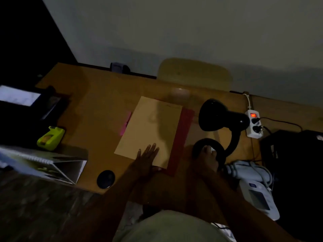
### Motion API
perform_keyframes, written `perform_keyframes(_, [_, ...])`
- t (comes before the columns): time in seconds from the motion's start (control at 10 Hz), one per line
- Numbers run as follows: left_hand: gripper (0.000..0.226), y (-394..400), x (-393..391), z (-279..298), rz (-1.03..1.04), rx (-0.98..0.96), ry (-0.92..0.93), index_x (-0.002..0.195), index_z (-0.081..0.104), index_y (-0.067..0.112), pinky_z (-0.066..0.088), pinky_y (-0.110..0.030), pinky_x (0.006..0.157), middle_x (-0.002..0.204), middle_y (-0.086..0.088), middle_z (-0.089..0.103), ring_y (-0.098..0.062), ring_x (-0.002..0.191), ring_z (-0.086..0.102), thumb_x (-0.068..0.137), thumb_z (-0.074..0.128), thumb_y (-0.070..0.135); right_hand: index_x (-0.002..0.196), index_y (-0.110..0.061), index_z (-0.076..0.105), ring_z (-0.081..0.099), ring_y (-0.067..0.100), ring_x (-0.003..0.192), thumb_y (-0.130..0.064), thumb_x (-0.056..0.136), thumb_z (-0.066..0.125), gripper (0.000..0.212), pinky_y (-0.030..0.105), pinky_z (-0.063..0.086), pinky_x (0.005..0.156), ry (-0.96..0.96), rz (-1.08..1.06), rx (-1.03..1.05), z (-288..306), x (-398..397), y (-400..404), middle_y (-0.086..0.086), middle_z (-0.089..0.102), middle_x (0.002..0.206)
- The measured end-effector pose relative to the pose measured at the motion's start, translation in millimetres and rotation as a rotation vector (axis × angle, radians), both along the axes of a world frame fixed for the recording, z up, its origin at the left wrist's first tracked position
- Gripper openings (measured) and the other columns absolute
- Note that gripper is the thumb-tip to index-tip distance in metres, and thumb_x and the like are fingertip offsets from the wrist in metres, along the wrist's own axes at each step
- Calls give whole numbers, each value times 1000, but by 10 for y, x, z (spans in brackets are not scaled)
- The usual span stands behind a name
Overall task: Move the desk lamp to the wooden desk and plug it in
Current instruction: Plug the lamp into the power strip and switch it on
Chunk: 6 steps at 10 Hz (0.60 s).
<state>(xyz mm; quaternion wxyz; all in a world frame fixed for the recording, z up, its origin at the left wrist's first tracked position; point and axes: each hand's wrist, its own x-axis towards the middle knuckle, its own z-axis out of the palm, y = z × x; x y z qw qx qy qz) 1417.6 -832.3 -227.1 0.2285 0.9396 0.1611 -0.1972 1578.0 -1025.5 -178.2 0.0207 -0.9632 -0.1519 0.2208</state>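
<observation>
A black gooseneck desk lamp (225, 117) stands on the wooden desk (97, 109) at the right, its shade turned toward the middle and its bulb dark. My right hand (208, 158) rests on the lamp's round base, fingers over a small white switch there. Just behind the lamp lies a white power strip (253, 124) with an orange lit switch and two black plugs in it. My left hand (147, 154) lies flat, fingers spread, on a tan envelope (150, 128). The room is dim.
A red folder (181, 137) lies under the envelope. A green tape dispenser (50, 137), a spiral calendar (43, 163) and a black round disc (106, 179) sit at the left. A white blood-pressure monitor (258, 194) and a black box (295, 163) crowd the right. A chair back (194, 74) stands behind.
</observation>
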Motion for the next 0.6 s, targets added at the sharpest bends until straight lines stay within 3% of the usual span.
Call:
perform_keyframes(0.1, [107, -34, 14, 71, 4, 30, 35, 158, -5, 18, -3, -56, 122, 164, -4, -19, -25, 155, -11, 75, 16, 83, 154, -5, 6, 10, 35, 148, -13, 101, 46, 67, 44, 48, 97, 11, 61, -37, 24, 20, -39, 6, 9, 162])
perform_keyframes(0.2, [137, -73, 18, 122, 13, 9, 20, 158, -3, 19, -2, -56, 122, 166, -5, -15, -25, 154, -11, 46, -11, 97, 155, -4, 2, 11, 35, 149, -12, 101, 46, 70, 44, 48, 100, 13, 76, -38, 77, 28, -39, 7, 9, 163])
perform_keyframes(0.3, [146, -98, -7, 150, 21, -1, 23, 158, -4, 19, -3, -55, 122, 166, -5, -15, -24, 154, -12, 37, -18, 99, 155, -4, 0, 9, 35, 150, -12, 99, 53, 77, 44, 47, 102, 32, 68, -26, 120, 27, -37, 8, 7, 164])
perform_keyframes(0.5, [132, -69, -33, 229, 6, -21, 36, 158, -4, 18, -5, -55, 122, 166, -4, -18, -24, 154, -14, 50, -1, 95, 156, -8, -4, 6, 35, 150, -19, 99, 54, 81, 49, 41, 108, 88, 5, 63, 160, -5, -21, 9, 5, 164])
perform_keyframes(0.6, [120, -46, -46, 310, 17, -16, 36, 158, -6, 19, -6, -54, 122, 165, -1, -21, -22, 153, -16, 60, 12, 87, 156, -8, 2, 19, 38, 146, -28, 96, 53, 81, 48, 42, 105, 41, 157, 50, 218, -74, 65, 13, 14, 161])
